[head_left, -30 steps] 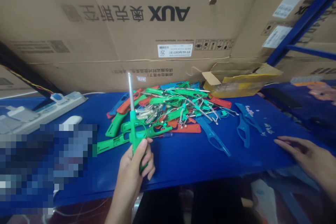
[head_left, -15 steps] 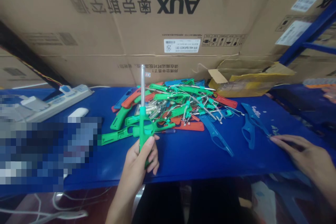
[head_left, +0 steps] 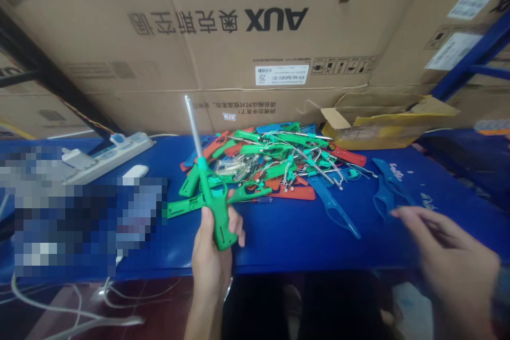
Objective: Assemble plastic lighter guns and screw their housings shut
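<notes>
My left hand [head_left: 213, 260] is wrapped round the handle of a green long-necked lighter [head_left: 221, 218], whose metal tube points up and tilts left. The slotted end of its handle faces me. At the right, my blurred right hand [head_left: 454, 249] hovers by the blue lighter shells [head_left: 384, 194], its thumb and fingertips pinched together. Anything within that pinch is too small or smeared to make out. Beyond both hands lies a heap of green, red and blue lighter shells, with metal tubes and white wires; one blue shell [head_left: 334, 204] lies at its near side.
A white power strip [head_left: 115, 158] with plugs lies at the left, near a small white object [head_left: 135, 173] and a pixelated area. An opened carton [head_left: 370, 130] stands behind the heap, against large cardboard boxes [head_left: 215, 69]. Cables [head_left: 79, 313] hang below the table's front edge.
The lighter in my left hand has turned, its tip swinging left and its handle's wide side now facing me. My right hand has moved left and nearer to me, off the table's marked corner.
</notes>
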Motion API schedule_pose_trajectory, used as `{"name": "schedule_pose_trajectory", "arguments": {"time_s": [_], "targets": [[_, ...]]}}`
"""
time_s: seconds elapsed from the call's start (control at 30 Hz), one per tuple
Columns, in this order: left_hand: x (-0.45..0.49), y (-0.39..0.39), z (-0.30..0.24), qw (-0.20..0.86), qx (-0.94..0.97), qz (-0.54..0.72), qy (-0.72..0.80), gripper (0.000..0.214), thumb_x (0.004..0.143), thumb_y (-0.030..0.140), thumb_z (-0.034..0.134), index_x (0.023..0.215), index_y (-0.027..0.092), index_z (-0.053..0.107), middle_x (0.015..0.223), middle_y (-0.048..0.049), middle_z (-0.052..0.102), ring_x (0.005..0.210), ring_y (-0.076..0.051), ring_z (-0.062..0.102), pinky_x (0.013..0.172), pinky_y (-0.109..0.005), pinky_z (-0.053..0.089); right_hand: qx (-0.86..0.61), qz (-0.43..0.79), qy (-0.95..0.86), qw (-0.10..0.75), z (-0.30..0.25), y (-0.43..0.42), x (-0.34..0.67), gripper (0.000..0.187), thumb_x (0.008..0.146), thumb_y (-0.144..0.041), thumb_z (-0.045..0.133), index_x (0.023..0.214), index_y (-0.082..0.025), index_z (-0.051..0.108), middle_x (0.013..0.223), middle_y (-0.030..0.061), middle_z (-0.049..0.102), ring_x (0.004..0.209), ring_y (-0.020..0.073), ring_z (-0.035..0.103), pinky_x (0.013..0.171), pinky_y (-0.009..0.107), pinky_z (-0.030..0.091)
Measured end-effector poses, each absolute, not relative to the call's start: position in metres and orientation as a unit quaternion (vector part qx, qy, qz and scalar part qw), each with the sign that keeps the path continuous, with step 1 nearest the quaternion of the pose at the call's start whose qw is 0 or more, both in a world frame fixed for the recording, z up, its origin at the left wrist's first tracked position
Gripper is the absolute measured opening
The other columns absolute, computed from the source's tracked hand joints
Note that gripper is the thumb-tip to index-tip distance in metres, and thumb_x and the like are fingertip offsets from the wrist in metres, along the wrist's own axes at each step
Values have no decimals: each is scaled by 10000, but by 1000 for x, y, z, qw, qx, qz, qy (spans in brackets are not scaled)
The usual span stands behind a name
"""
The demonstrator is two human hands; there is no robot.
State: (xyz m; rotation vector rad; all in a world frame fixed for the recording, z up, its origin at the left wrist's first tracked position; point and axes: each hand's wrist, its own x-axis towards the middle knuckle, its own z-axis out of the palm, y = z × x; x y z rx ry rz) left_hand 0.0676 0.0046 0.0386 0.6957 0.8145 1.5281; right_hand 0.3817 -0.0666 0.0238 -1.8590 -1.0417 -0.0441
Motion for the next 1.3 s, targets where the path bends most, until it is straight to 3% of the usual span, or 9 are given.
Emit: {"name": "schedule_pose_trajectory", "arguments": {"time_s": [0.07,0.17,0.3,0.4,0.63,0.9,1.0,1.1,1.3], "targets": [[78,4,40,591,278,674,345,460,1015,533,551,1217,139,676,692,15,479,653,-144,464,544,-234,441,-685,47,-522,506,38,-58,328,187,914,-395,696,815,-244,744,850,40,771,798,207,734,745,292,552],[93,5,37,604,248,683,328,438,1008,543,567,1166,155,695,713,18,469,679,-136,449,610,-229,434,-554,195,-645,488,44,-45,261,151,959,-283,648,837,-251,732,826,-3,749,701,147,666,642,248,511],[103,6,30,611,224,688,320,418,992,549,596,839,167,670,712,17,458,721,-135,445,721,-227,432,-512,249,-664,484,30,-31,216,155,974,-237,636,827,-228,687,785,-10,715,676,139,580,699,262,498],[103,4,27,617,212,684,326,488,979,567,604,698,168,584,712,11,458,694,-132,422,678,-224,414,-508,263,-672,470,21,-25,210,165,981,-239,618,833,-225,690,785,-1,712,685,147,563,721,276,497],[105,1,25,628,210,662,351,529,924,663,617,742,167,596,728,11,459,667,-125,401,590,-204,377,-507,281,-674,458,22,-21,207,160,964,-211,630,817,-228,688,760,2,690,740,163,582,723,269,491],[106,0,18,618,219,635,409,572,829,731,679,834,159,676,818,-20,579,757,-151,531,703,-232,459,-501,310,-654,474,24,-20,206,177,954,-198,627,790,-225,687,787,8,704,782,166,600,746,271,498],[105,-2,20,638,233,624,386,564,854,722,658,815,160,660,813,-17,552,759,-149,524,708,-229,459,-504,337,-635,478,24,-19,207,161,927,-196,657,771,-220,692,762,0,686,742,153,602,705,257,499],[106,-6,28,645,244,630,358,542,903,701,610,791,171,631,791,-9,508,755,-146,498,720,-219,458,-511,366,-609,484,24,-18,209,24,893,-220,707,870,-216,704,776,-12,676,700,136,607,670,239,510],[120,-14,47,610,257,665,346,547,919,724,554,785,196,605,864,-31,535,857,-179,502,819,-238,475,-450,489,-503,553,23,-18,209,90,852,-279,746,887,-220,687,846,-6,679,738,140,647,675,240,544]]}}
